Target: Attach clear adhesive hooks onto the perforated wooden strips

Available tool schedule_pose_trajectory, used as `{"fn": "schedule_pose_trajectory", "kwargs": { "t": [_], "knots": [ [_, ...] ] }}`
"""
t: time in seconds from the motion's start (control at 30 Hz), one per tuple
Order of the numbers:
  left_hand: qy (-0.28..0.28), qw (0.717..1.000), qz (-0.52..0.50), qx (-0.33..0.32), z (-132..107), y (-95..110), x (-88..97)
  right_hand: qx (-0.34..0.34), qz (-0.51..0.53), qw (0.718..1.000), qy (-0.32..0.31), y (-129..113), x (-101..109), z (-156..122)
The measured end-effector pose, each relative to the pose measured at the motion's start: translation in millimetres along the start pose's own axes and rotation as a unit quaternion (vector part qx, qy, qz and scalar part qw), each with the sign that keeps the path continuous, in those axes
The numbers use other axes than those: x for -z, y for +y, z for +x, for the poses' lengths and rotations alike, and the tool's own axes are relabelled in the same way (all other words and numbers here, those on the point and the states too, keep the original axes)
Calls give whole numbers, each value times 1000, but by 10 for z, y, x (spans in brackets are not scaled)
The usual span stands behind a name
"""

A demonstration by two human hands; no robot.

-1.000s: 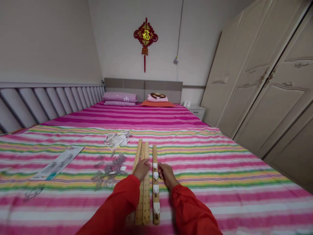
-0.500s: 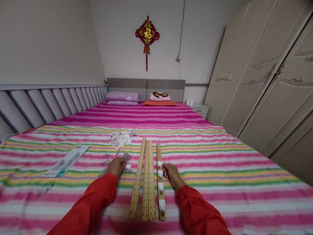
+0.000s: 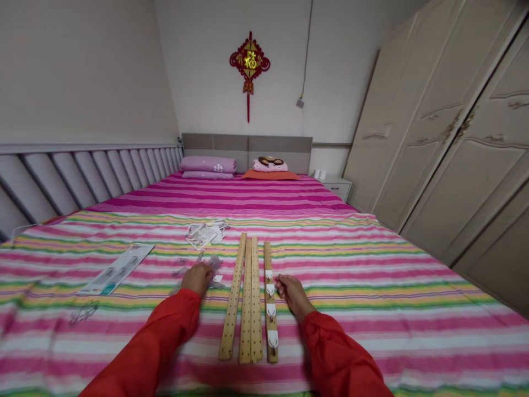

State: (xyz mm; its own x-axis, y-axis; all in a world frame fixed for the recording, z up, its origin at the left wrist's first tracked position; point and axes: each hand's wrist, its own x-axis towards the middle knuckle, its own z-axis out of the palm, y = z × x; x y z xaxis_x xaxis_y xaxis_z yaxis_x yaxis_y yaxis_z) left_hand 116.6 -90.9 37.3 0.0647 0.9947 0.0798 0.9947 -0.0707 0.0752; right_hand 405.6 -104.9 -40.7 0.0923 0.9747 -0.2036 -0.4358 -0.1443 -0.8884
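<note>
Several long wooden strips with rows of holes lie side by side on the striped bedspread (image 3: 372, 286). The rightmost strip (image 3: 268, 259) carries several white hooks (image 3: 270, 312). My right hand (image 3: 291, 292) rests beside that strip, fingers curled against its edge near the upper hooks. My left hand (image 3: 197, 277) has its fingers closed on a pile of clear plastic hooks (image 3: 212, 266) to the left of the left strips (image 3: 233, 298). Both arms wear red sleeves.
A flat grey package (image 3: 118, 268) lies at the left, opened wrappers (image 3: 202, 234) behind the pile, a clear piece (image 3: 82, 314) near the front left. Pillows (image 3: 209, 164) sit at the headboard. A wardrobe (image 3: 446, 138) fills the right side, a padded wall panel the left.
My left hand left the wooden strips and moved left to the pile of clear hooks. My right hand stayed at the hooked strip. The view shifted slightly.
</note>
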Motion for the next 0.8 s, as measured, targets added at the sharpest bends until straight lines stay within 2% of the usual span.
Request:
{"fn": "schedule_pose_trajectory", "kwargs": {
  "t": [0.13, 0.23, 0.33, 0.43, 0.53, 0.63, 0.7, 0.8],
  "knots": [
    [-5, 1000, 30, -1, 41, 50, -25, 7, -15, 1000, 23, -21, 26, -119],
    [2, 1000, 22, -3, 53, 54, -38, 27, -36, 998, 50, 13, 82, -314],
    [15, 1000, 10, -5, 25, 24, -52, 83, -61, 991, 80, 131, 155, -650],
    [28, 999, -17, 2, -38, 3, -59, 88, -77, 990, 82, 319, 217, -1062],
    [38, 996, -71, 38, -114, 20, -44, 44, -85, 992, 87, 508, 234, -1407],
    [62, 988, -127, 67, -179, 65, -24, -31, -94, 993, 60, 621, 197, -1599],
    [87, 973, -198, 78, -213, 101, -24, -73, -82, 993, 35, 638, 159, -1652],
    [96, 912, -382, 113, -263, 165, -42, -86, -46, 995, 19, 604, 107, -1665]
  ]
}}
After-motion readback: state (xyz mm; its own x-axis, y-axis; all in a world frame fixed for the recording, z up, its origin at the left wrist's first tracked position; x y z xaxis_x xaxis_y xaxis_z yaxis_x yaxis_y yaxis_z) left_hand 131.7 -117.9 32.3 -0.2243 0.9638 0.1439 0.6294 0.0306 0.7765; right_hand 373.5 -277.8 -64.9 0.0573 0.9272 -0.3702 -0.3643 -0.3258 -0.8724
